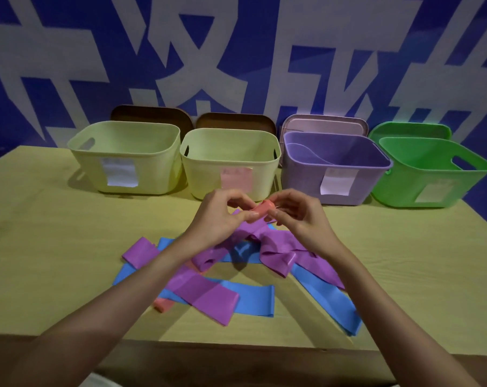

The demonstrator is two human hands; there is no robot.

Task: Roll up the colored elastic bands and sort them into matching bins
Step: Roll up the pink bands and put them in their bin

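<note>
In the head view, both hands meet above the table (55,233), just in front of the pink-label bin (231,163), which serves as the landmark here. The left hand (220,216) and the right hand (298,213) hold a small pink roll (260,209) between them, lifted off the table; the left fingers (236,196) are curled and pinch the roll's left end, the right fingers (289,198) are curled and pinch its right end. Left of the pink-label bin, touching or nearly touching it, stands a second pale yellow bin (127,157) with a white label. Right of the pink-label bin stands the purple bin (334,169), and farther right the green bin (432,174). Lids lean against the blue-and-white wall behind the bins. Nearer the person than the pink-label bin, beneath the hands and forearms, lies a loose heap of flat bands on the table: purple bands (206,296) crossing over blue bands (253,301), with the end of another pink band (164,305) showing at the heap's near left edge, partly under a blue one.
</note>
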